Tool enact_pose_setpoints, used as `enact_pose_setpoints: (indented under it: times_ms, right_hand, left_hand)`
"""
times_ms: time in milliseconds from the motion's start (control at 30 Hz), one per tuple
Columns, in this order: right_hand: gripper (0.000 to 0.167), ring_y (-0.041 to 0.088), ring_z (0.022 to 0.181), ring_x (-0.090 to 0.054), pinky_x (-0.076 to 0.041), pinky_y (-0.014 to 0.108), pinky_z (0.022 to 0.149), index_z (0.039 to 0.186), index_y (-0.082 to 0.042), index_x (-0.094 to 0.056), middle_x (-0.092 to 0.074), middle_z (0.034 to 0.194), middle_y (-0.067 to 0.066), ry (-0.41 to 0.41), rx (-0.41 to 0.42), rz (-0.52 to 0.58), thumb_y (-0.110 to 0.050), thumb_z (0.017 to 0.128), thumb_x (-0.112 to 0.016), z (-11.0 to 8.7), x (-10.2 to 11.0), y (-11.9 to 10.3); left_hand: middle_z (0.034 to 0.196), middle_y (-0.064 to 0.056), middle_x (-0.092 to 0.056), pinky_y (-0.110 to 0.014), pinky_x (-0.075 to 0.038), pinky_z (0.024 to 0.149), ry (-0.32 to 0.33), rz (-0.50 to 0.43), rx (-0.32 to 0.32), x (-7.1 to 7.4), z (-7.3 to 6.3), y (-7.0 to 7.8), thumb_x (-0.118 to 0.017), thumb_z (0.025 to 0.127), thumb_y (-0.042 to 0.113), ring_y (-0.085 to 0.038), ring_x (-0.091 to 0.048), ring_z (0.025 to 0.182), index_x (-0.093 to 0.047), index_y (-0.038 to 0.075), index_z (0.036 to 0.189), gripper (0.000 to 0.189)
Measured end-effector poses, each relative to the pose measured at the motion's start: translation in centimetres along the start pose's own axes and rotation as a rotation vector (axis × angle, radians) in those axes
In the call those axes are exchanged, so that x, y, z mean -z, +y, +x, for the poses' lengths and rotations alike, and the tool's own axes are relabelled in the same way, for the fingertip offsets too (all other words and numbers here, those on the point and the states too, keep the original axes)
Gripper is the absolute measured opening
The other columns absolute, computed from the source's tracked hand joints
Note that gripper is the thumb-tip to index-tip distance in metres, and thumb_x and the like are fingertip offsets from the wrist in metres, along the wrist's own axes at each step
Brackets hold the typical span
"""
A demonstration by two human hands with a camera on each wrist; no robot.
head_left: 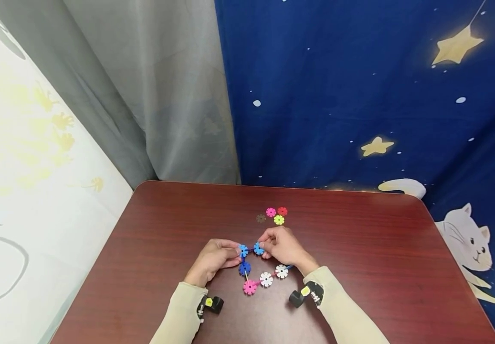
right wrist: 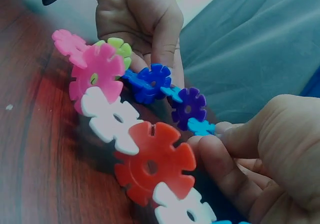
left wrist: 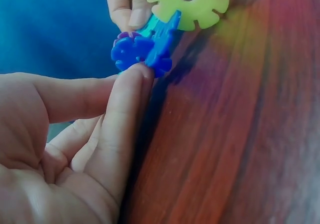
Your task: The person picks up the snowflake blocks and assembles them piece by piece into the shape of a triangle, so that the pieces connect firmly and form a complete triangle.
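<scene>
Slotted flower-shaped plastic discs are joined into a curved chain between the hands. My left hand [head_left: 215, 259] pinches a blue disc [left wrist: 132, 52] between thumb and fingers. At the chain's far end, my right hand [head_left: 285, 246] pinches a light blue disc [right wrist: 201, 127]. A purple disc [right wrist: 188, 108] sits between the two held discs. From the left hand the chain bends back through a dark blue disc [head_left: 245, 268], a yellow-green disc [left wrist: 210, 11] and a pink disc [head_left: 250, 287]. It continues with a white disc [head_left: 266, 279], a red disc [right wrist: 155, 164] and another white disc [head_left: 281, 271].
Beyond the hands, several loose discs lie on the brown table [head_left: 178, 210]: a pink one [head_left: 270, 211], a red one [head_left: 282, 211], a yellow one [head_left: 279, 220] and a dark brownish one [head_left: 261, 218]. Grey and blue curtains [head_left: 299, 119] hang behind the table's far edge.
</scene>
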State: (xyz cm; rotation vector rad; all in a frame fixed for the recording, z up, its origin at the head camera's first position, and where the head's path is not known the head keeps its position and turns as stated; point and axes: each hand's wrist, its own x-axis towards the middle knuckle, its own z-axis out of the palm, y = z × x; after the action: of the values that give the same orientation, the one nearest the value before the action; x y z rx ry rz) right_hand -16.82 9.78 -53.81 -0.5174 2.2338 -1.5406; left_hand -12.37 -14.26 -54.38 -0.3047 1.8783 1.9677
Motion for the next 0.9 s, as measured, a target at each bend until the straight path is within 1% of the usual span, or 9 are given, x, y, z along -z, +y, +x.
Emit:
enact_pose_setpoints:
  times_ms: [133,300,533,733,800,900]
  right_hand:
    - [0.007,0.018,0.064,-0.074,-0.065,0.029,0.061,0.098,-0.001,-0.074,-0.075,0.081,0.011,0.026,-0.012,0.019,0.000,0.100,-0.068,-0.06,-0.22,0.32]
    - [0.007,0.017,0.067,-0.075,-0.066,0.030,0.063,0.100,0.001,-0.073,-0.074,0.083,0.010,0.026,-0.031,0.057,0.001,0.102,-0.066,-0.01,-0.48,0.60]
    - [0.006,0.014,0.062,-0.074,-0.065,0.029,0.059,0.096,-0.001,-0.072,-0.074,0.077,0.007,0.030,0.005,-0.030,-0.001,0.101,-0.068,0.38,-0.75,0.29]
    - [0.005,0.017,0.065,-0.075,-0.066,0.032,0.062,0.098,-0.001,-0.074,-0.075,0.082,0.008,0.019,-0.044,0.034,-0.003,0.100,-0.070,0.34,-0.40,0.34]
    - [0.005,0.018,0.065,-0.076,-0.066,0.032,0.063,0.100,-0.002,-0.075,-0.076,0.083,0.008,0.016,-0.043,0.032,-0.005,0.100,-0.071,0.41,-0.29,0.32]
    - [0.008,0.020,0.066,-0.075,-0.066,0.032,0.063,0.104,-0.002,-0.075,-0.077,0.084,0.009,0.008,-0.010,0.014,-0.009,0.100,-0.073,0.50,-0.18,0.39]
  left_hand:
    - [0.100,-0.014,-0.076,-0.028,-0.067,0.079,-0.002,-0.009,0.002,-0.22,0.15,-0.11,-0.068,0.097,-0.003,-0.012,-0.075,0.081,-0.069,-0.014,0.122,0.027]
    - [0.101,-0.015,-0.076,-0.027,-0.066,0.079,0.017,-0.014,-0.006,-0.40,0.21,-0.11,-0.067,0.097,-0.005,-0.012,-0.075,0.082,-0.069,-0.015,0.120,0.025]
    - [0.100,-0.016,-0.075,-0.027,-0.067,0.078,0.032,0.010,-0.003,-0.38,0.17,-0.08,-0.068,0.096,-0.004,-0.012,-0.075,0.081,-0.070,-0.013,0.118,0.023]
    - [0.099,-0.015,-0.075,-0.028,-0.067,0.078,0.016,-0.007,0.006,-0.24,0.14,0.11,-0.069,0.097,-0.003,-0.012,-0.075,0.079,-0.069,-0.014,0.119,0.025]
    - [0.099,-0.015,-0.075,-0.029,-0.067,0.079,0.016,-0.017,0.009,-0.16,0.28,0.07,-0.068,0.097,-0.004,-0.013,-0.075,0.080,-0.068,-0.014,0.120,0.025]
    - [0.099,-0.015,-0.075,-0.029,-0.067,0.079,0.020,-0.032,0.011,-0.12,0.45,-0.04,-0.068,0.097,-0.004,-0.013,-0.076,0.080,-0.067,-0.015,0.120,0.026]
